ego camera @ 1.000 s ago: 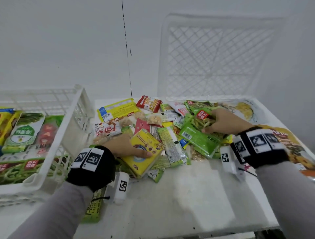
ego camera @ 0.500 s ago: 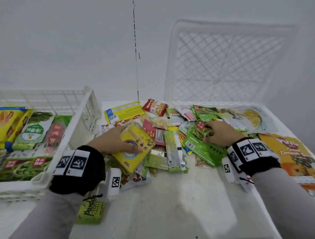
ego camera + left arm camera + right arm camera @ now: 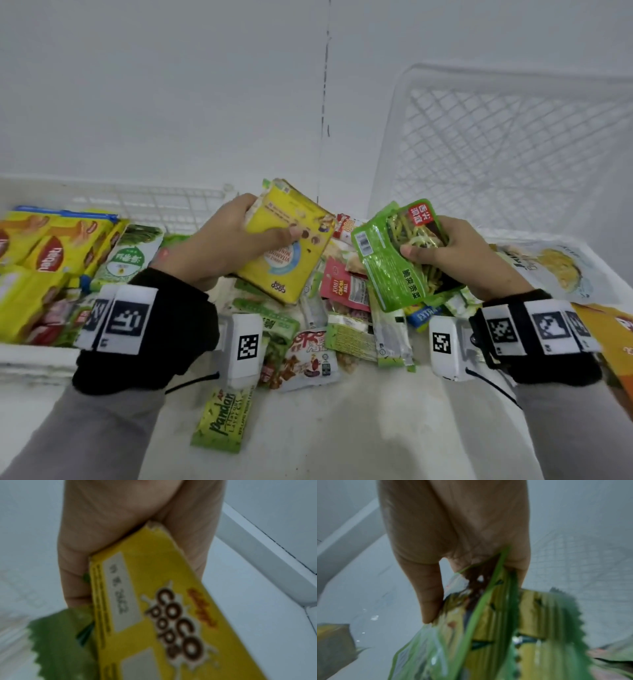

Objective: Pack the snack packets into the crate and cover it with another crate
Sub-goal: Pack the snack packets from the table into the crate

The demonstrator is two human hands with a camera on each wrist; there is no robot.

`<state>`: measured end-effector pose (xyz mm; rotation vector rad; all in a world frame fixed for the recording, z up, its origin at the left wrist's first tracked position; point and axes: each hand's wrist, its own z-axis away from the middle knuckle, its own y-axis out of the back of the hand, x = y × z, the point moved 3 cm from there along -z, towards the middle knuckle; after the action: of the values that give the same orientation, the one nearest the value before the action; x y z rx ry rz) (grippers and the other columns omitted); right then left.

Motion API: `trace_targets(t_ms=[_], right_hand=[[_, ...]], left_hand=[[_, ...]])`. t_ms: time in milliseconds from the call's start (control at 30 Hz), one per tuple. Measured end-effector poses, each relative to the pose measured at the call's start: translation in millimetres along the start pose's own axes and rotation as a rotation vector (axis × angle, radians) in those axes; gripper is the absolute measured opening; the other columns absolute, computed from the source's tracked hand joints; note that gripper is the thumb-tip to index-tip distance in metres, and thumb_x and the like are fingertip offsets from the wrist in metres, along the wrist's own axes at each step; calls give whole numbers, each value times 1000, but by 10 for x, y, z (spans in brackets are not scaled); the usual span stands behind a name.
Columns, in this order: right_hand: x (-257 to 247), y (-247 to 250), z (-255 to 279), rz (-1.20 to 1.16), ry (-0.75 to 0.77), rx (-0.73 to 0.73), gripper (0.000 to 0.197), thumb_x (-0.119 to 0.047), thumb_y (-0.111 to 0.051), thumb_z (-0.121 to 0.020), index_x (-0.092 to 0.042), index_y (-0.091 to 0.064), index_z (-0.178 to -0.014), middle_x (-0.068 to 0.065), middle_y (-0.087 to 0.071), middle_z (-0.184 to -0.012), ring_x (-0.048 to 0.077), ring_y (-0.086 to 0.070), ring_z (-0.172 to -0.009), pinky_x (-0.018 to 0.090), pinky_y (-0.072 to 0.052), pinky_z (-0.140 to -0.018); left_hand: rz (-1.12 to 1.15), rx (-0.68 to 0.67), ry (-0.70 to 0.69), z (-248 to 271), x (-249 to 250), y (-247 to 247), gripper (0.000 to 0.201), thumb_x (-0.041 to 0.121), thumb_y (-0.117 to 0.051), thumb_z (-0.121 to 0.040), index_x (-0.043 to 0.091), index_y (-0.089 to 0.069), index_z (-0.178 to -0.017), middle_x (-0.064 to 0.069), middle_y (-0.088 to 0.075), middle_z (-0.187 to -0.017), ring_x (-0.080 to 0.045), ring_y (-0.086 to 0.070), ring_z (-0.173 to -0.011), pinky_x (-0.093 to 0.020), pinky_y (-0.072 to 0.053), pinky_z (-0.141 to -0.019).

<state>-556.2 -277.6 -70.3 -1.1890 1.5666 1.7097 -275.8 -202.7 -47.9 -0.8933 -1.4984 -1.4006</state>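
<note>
The table (image 3: pixel 342 428) carries a loose pile of snack packets (image 3: pixel 346 308). A white crate (image 3: pixel 41 356) at the left edge already contains yellow and green packets. A second white crate (image 3: pixel 513 144) stands on edge against the wall at rear right.

Left arm: grey sleeve, black wrist strap, forearm angled up and inward. The left hand (image 3: pixel 222 246) is raised above the pile near the left crate's inner wall. Its thumb lies across the front of a yellow Coco Pops packet (image 3: pixel 291 246), fingers curled behind it; the packet is tilted, clear of the table. A green packet edge shows behind it in the left wrist view.

Right arm: mirrored pose. The right hand (image 3: pixel 459 253) pinches a green vegetable packet (image 3: pixel 394 253), thumb on the front, fingers behind, above the pile.
</note>
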Motion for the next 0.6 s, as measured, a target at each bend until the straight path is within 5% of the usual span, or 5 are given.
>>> trace_targets(t_ms=[100, 267, 400, 500, 600], right_hand=[[-276, -185, -85, -64, 49, 29, 14, -14, -75, -77, -23, -64, -82, -6, -68, -71, 10, -64, -65, 27, -49, -63], [-705, -574, -269, -104, 93, 93, 14, -14, -75, -75, -16, -68, -86, 5, -72, -84, 22, -67, -78, 39, -55, -78], [-1068, -982, -397, -85, 125, 89, 16, -15, -76, -74, -11, -68, -88, 12, -71, -87, 29, -68, -82, 45, -55, -83], [-1393, -1317, -458, -55, 161, 56, 15, -18, -75, -74, -14, -68, -86, 6, -70, -81, 22, -67, -75, 35, -55, -74], [-1745, -1650, -522, -1, 188, 43, 10, -19, -74, -74, -14, -67, -80, -1, -65, -70, 14, -61, -64, 23, -48, -58]], left_hand=[[5, 36, -31, 55, 84, 247, 56, 48, -74, -57, 18, -57, -100, 7, -73, -83, -9, -71, -71, -27, -58, -55], [24, 124, -13, 120, 12, 760, 41, 42, -73, -69, 23, -52, -98, 5, -71, -92, -13, -70, -86, -36, -58, -73], [14, 119, 22, 142, -97, 1213, 47, 37, -69, -77, 13, -52, -113, -3, -70, -103, -16, -69, -92, -43, -56, -82], [-42, 111, 35, 137, -198, 1612, 44, 38, -68, -79, 14, -51, -112, -3, -71, -102, -14, -70, -85, -37, -58, -74], [-154, 116, 112, 91, -377, 2026, 52, 42, -66, -82, 14, -40, -117, -11, -65, -109, -26, -66, -97, -46, -54, -81]])
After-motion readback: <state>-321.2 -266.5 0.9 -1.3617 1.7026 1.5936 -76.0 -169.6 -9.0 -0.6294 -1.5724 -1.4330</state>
